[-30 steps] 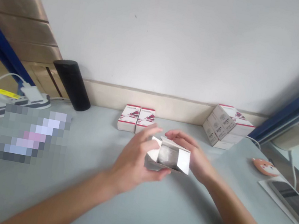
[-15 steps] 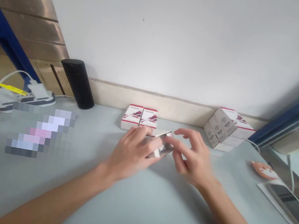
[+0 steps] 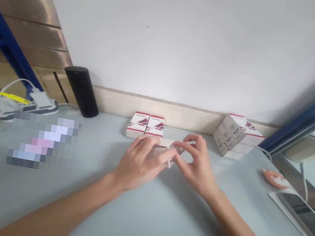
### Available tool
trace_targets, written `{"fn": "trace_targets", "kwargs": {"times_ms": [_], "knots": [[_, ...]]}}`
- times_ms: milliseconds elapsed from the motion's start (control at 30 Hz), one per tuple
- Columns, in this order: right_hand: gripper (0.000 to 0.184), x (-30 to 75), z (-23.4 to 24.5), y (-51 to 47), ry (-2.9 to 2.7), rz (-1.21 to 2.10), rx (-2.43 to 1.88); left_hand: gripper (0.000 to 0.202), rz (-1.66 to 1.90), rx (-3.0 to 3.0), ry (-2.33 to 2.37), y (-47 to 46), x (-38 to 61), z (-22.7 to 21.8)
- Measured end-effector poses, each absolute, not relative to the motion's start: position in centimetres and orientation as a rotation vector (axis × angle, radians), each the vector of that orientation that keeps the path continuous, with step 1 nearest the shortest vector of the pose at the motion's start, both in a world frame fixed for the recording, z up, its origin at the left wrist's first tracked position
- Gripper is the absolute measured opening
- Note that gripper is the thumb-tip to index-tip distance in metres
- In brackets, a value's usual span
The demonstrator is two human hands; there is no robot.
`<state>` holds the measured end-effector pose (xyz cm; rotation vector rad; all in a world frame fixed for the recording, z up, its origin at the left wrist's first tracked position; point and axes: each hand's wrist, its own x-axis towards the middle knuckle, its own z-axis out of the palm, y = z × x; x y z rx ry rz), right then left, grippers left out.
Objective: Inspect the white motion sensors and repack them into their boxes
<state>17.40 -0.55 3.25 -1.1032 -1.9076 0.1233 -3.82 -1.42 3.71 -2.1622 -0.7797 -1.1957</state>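
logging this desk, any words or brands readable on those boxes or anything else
Folded white carton in the left hand and right hand: no print showing
Two red-and-white boxes: top lettering too small to read
Stacked white boxes: print too blurred to read
Pixelated patch: unreadable

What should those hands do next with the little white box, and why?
Probably fold the thin white paper flap of the small white cardboard box inward with the right hand: that flap still sticks out beside its fingers, while the left hand is over the box, seemingly steadying it.
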Motion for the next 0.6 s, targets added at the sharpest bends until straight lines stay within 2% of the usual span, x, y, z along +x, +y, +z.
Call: {"fn": "trace_targets", "kwargs": {"times_ms": [167, 267, 400, 500, 600], "knots": [[0.01, 17.5, 2.7, 0.0, -1.816, 0.184, -1.19, 0.061, -1.179, -2.439, -0.764, -0.4, -4.5, 3.1], [0.012, 18.6, 3.3, 0.8, -1.757, 0.176, -1.184, 0.073, -1.068, -2.613, -0.995, 0.3, -5.1, 2.5], [0.021, 21.7, 4.2, 2.2, -1.485, 0.299, -1.343, 0.065, -0.861, -2.859, -1.431, 0.7, -5.7, 1.9], [0.024, 23.6, 4.2, 3.1, -1.34, 0.432, -1.457, 0.056, -0.942, -2.935, -1.543, 0.6, -5.3, 1.7], [0.019, 23.3, 3.7, 3.2, -1.347, 0.607, -1.341, 0.073, -1.08, -2.876, -1.563, 0.6, -4.7, 1.3]]}}
